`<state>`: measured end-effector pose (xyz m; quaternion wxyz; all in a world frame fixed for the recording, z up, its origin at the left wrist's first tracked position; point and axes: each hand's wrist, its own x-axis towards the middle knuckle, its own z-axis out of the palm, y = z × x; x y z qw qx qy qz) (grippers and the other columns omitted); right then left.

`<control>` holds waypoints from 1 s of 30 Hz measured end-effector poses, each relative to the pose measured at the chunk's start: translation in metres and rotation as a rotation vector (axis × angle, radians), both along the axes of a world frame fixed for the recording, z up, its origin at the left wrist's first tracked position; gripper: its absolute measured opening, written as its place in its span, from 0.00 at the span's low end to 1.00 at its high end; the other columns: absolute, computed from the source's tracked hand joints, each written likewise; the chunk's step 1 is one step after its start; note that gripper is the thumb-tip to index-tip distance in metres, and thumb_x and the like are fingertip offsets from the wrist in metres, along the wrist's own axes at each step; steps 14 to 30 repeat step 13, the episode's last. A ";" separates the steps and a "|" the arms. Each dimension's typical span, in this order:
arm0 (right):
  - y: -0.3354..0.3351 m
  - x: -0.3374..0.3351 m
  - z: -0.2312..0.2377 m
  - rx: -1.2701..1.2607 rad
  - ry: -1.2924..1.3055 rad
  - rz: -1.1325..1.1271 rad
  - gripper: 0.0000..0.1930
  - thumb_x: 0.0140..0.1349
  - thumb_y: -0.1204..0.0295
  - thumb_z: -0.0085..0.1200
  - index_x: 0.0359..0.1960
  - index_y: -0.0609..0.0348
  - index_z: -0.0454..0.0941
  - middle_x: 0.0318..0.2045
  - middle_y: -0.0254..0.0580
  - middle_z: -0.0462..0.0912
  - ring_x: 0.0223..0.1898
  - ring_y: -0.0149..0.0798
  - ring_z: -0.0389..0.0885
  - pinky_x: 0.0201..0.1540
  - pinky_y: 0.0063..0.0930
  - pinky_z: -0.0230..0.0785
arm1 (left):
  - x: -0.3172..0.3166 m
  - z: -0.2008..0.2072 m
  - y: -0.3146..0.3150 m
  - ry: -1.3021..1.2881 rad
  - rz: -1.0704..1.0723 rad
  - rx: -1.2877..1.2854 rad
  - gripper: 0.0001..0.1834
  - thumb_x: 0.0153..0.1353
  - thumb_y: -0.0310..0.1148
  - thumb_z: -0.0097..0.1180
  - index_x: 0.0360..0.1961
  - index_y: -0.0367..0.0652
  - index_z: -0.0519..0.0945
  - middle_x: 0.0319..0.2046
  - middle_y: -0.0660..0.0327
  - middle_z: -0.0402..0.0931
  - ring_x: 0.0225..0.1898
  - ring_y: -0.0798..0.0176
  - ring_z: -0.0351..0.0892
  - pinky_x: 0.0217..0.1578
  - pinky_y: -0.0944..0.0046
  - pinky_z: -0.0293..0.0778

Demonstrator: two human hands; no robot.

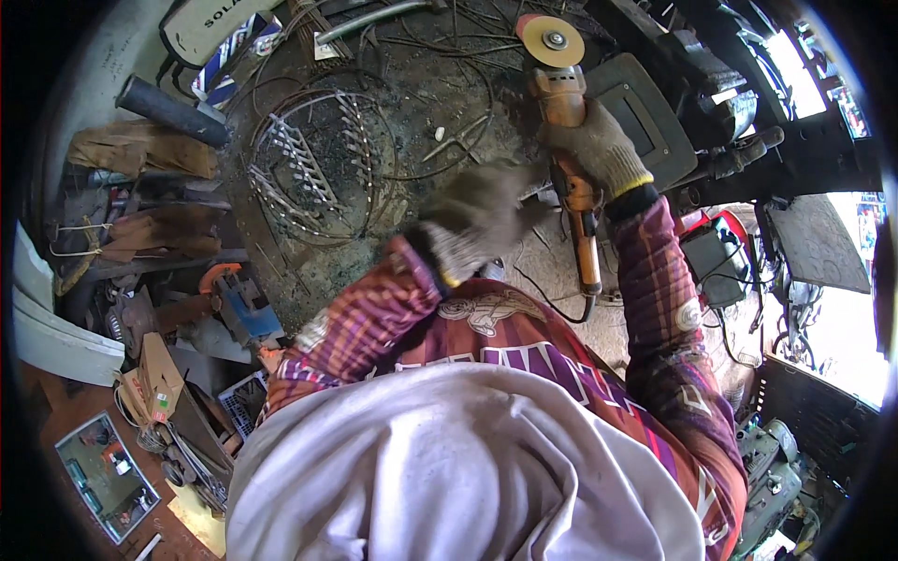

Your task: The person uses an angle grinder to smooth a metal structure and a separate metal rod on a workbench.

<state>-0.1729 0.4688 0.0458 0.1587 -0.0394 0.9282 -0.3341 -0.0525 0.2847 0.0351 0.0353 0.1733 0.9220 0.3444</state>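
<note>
In my gloved right hand (599, 150) is an orange angle grinder (563, 103), gripped around its body. The grinder lies along the bench's right side, with its disc (554, 41) at the far end and its cord leaving the near end. My left hand (482, 210), also gloved, hovers left of the grinder, over the near part of the bench. Motion smears its fingers, so I cannot tell what they do. Beyond it to the left, a round wire frame (369, 210) with rows of short metal rods (301, 159) rests on the dark workbench (412, 122).
A dark panel with a rectangular window (641, 117) is right of the grinder. Metal bars (374, 19) and thin rods are at the bench's far side. A dark pipe (173, 110) and brown cloths (140, 150) sit left. A red and grey machine (716, 252) stands right, near loose cables.
</note>
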 end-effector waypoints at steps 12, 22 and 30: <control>-0.022 -0.026 -0.032 0.154 -0.056 0.098 0.44 0.48 0.41 0.69 0.59 0.65 0.78 0.51 0.59 0.86 0.51 0.51 0.86 0.54 0.42 0.77 | -0.009 -0.058 -0.062 -0.052 0.278 -0.580 0.16 0.69 0.38 0.55 0.54 0.44 0.79 0.44 0.45 0.82 0.47 0.41 0.85 0.47 0.45 0.81; -0.022 -0.029 -0.035 0.173 -0.042 0.091 0.44 0.49 0.42 0.69 0.59 0.66 0.78 0.51 0.59 0.86 0.51 0.51 0.86 0.55 0.42 0.77 | -0.010 -0.057 -0.062 -0.050 0.273 -0.584 0.16 0.69 0.38 0.55 0.54 0.44 0.79 0.44 0.45 0.82 0.47 0.41 0.85 0.47 0.45 0.81; -0.022 -0.029 -0.035 0.173 -0.042 0.091 0.44 0.49 0.42 0.69 0.59 0.66 0.78 0.51 0.59 0.86 0.51 0.51 0.86 0.55 0.42 0.77 | -0.010 -0.057 -0.062 -0.050 0.273 -0.584 0.16 0.69 0.38 0.55 0.54 0.44 0.79 0.44 0.45 0.82 0.47 0.41 0.85 0.47 0.45 0.81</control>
